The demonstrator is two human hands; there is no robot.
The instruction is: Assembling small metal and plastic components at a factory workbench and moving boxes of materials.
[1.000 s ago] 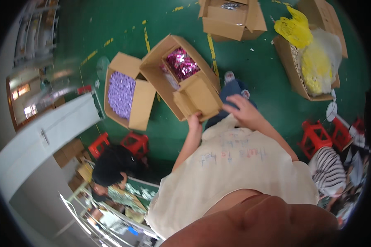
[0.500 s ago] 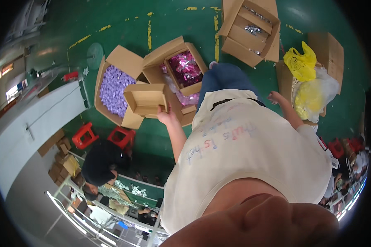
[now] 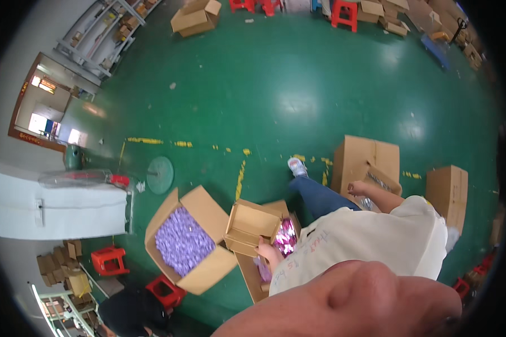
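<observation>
My left hand grips the near right edge of a small open cardboard box, which is tilted and has nothing visible inside. Below it stands a larger carton containing shiny pink packets and lilac plastic. Left of that, an open carton is filled with small purple packets. My right hand, its fingers curled and nothing visible in them, is in front of a tall carton with silver pieces; whether it touches the carton, I cannot tell.
A round green base and a floor fan are at the left, by a white panel. Red stools and a person in black are at the lower left. Another carton stands at the right.
The view has swung upward, showing more floor, shelves and far stools. My left hand still holds the small box. My right hand now appears before the carton with silver pieces; one leg reaches forward.
</observation>
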